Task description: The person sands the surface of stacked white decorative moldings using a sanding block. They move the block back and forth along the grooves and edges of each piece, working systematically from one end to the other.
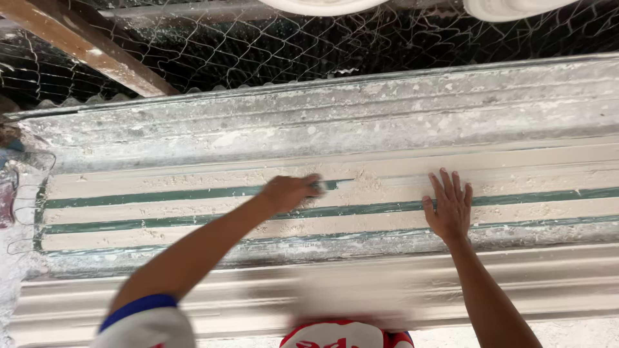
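**K:** While you're on the head view, start nearest. What's at the bottom edge?

**R:** White sleeve with blue cuff [143, 314], lower left. Bare left forearm runs up and right from it, blurred. A smooth cream moulding [554, 283] lies nearest, running the full width.

**K:** Left hand?

**R:** Left hand [288, 192] is curled into a loose fist, fingers together, closed on something small and dark at the fingertips. Too blurred to say what it is. It sits on the long mould [193, 216], right on the upper green stripe [148, 198].

**K:** Right?

**R:** Right hand [449, 207] lies palm down on the same mould, fingers spread and straight, holding nothing. Well apart from the left.

**K:** Behind?

**R:** Plaster-crusted back edge, then wire mesh [271, 45] and a wooden beam [84, 42] top left.
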